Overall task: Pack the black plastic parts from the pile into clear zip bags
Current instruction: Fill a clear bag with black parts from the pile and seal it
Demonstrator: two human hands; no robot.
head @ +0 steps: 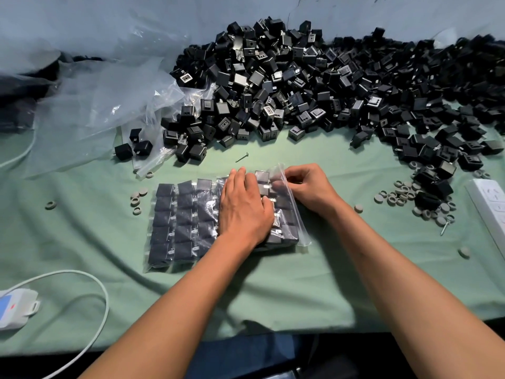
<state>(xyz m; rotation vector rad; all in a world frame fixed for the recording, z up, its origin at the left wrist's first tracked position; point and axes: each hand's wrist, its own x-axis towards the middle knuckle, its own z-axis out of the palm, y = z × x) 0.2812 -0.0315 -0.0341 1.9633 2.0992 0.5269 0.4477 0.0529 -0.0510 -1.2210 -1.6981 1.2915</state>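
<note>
left hand (244, 207) flat on zip bag (175, 214), right hand (308, 187) pinching it

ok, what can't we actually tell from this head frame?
- Parts under the left hand: hidden where it rests flat on the zip bag.
- Bag's seal: right hand pinches the open edge there, motion-blurred; closed or not, unclear.
- Pile: runs past the right edge.
- White device: cut off by the left edge.

A pale green cloth (273, 291) covers the bench, wrinkled toward its near edge. Behind it hangs a grey-blue sheet (109, 15) as a backdrop. Light is soft and even, glinting on crumpled clear plastic (90, 99) at far left.
</note>
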